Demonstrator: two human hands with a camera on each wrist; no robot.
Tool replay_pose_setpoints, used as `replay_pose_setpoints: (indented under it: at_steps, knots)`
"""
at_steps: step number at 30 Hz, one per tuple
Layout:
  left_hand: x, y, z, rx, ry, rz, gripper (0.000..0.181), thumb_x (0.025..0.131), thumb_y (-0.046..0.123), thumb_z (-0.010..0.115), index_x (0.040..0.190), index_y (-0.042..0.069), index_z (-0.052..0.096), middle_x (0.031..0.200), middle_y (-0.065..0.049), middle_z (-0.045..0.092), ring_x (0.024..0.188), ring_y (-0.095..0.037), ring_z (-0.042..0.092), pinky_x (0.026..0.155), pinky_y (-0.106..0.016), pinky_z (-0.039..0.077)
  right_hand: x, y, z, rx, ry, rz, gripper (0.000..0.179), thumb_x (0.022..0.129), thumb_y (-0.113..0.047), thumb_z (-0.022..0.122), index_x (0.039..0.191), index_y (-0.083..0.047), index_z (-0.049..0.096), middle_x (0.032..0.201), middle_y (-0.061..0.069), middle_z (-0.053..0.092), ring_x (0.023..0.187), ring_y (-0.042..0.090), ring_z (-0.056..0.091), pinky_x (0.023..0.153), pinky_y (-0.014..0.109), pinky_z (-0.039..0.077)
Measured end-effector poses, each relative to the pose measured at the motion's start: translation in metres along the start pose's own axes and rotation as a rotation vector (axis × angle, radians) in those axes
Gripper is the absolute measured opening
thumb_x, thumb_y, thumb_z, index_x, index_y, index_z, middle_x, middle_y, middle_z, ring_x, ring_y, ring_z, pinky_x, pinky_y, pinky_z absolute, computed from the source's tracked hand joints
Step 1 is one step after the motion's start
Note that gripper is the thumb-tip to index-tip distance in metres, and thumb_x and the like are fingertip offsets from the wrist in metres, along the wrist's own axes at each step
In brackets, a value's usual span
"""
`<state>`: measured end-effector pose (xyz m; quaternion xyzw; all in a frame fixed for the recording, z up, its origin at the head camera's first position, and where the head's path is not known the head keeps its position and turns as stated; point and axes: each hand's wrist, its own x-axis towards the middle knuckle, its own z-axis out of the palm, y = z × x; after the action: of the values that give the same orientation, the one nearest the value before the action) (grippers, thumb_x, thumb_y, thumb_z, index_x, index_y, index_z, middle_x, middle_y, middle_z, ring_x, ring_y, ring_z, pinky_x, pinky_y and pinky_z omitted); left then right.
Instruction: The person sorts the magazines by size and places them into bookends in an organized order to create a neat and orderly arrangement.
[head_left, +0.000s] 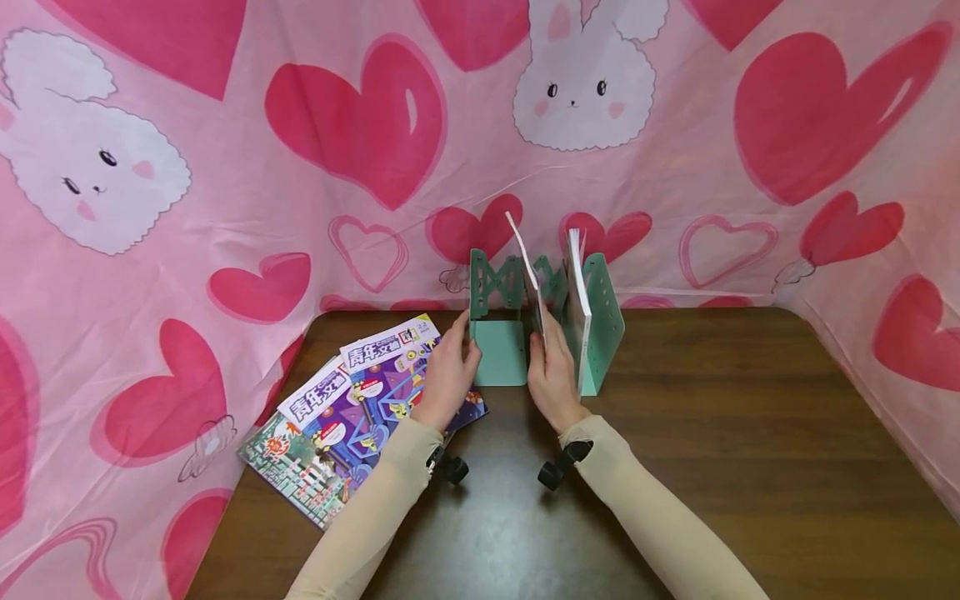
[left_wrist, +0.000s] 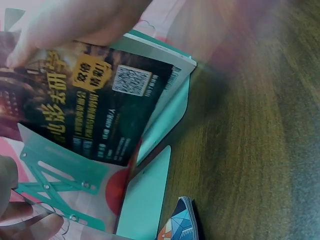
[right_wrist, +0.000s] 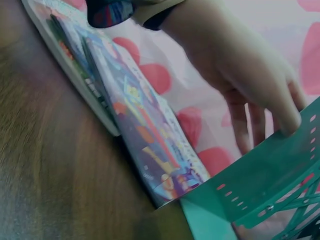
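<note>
A green expandable bookend (head_left: 498, 354) stands on the table, its crisscross lattice at the back. My left hand (head_left: 447, 371) grips its left side panel (right_wrist: 270, 165), thumb on the near face and fingers beyond the edge. My right hand (head_left: 553, 375) holds a thin magazine (head_left: 528, 267) upright but tilted inside the bookend. The magazine's dark back cover (left_wrist: 107, 105), with yellow print and a QR code, shows in the left wrist view. Right of it, a white-edged magazine (head_left: 579, 308) leans by the right side panel (head_left: 602, 317).
Several overlapping magazines (head_left: 360, 417) with colourful covers lie flat on the table's left side, one corner close to the bookend. The brown wooden table (head_left: 735, 433) extends to the right and front. A pink heart-patterned cloth (head_left: 480, 167) hangs behind and at the sides.
</note>
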<state>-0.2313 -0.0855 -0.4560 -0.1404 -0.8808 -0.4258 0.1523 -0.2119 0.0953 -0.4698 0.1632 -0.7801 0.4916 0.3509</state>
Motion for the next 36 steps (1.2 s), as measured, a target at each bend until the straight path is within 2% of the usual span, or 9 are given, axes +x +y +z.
replay_pose_setpoints:
  at_steps: [6, 12, 19, 26, 36]
  knots:
    - [0.000, 0.000, -0.001, -0.002, 0.002, 0.002, 0.052, 0.104, 0.009, 0.058, 0.155, 0.005, 0.046, 0.125, -0.016, 0.068, 0.100, -0.028, 0.063, 0.094, -0.046, 0.056, -0.008, 0.007, 0.005, -0.010, -0.030, 0.049, 0.056, 0.108, -0.002, 0.048, 0.162, -0.006, 0.035, 0.155, 0.019, 0.050, 0.140, 0.036, 0.050, 0.113, 0.057, 0.041]
    - [0.000, 0.002, -0.001, -0.001, 0.005, 0.001, 0.052, 0.104, 0.010, 0.058, 0.154, 0.004, 0.047, 0.122, -0.016, 0.068, 0.100, -0.028, 0.064, 0.094, -0.046, 0.056, -0.008, 0.007, 0.007, 0.014, -0.054, 0.062, 0.056, 0.108, -0.005, 0.048, 0.163, -0.006, 0.032, 0.156, 0.020, 0.048, 0.141, 0.037, 0.049, 0.113, 0.057, 0.040]
    - [-0.001, 0.002, -0.001, 0.002, -0.007, -0.015, 0.053, 0.104, 0.010, 0.058, 0.155, 0.007, 0.046, 0.124, -0.015, 0.068, 0.101, -0.027, 0.063, 0.094, -0.046, 0.055, -0.011, 0.006, 0.006, -0.027, -0.043, 0.071, 0.049, 0.107, -0.007, 0.051, 0.155, 0.000, 0.042, 0.138, 0.026, 0.058, 0.126, 0.040, 0.059, 0.103, 0.059, 0.048]
    - [-0.002, 0.002, -0.001, -0.001, -0.012, -0.018, 0.053, 0.104, 0.010, 0.058, 0.156, 0.007, 0.045, 0.125, -0.016, 0.068, 0.102, -0.027, 0.064, 0.095, -0.046, 0.056, -0.014, 0.006, 0.005, -0.052, -0.077, 0.079, 0.052, 0.106, -0.006, 0.053, 0.156, -0.001, 0.041, 0.130, 0.026, 0.060, 0.108, 0.038, 0.061, 0.091, 0.057, 0.051]
    - [-0.001, 0.001, -0.002, -0.013, -0.025, -0.021, 0.053, 0.105, 0.012, 0.058, 0.156, 0.007, 0.044, 0.130, -0.015, 0.066, 0.106, -0.027, 0.065, 0.100, -0.045, 0.055, -0.018, 0.006, 0.002, -0.053, -0.151, 0.135, 0.053, 0.104, -0.009, 0.058, 0.154, 0.002, 0.043, 0.134, 0.027, 0.059, 0.113, 0.041, 0.062, 0.095, 0.057, 0.052]
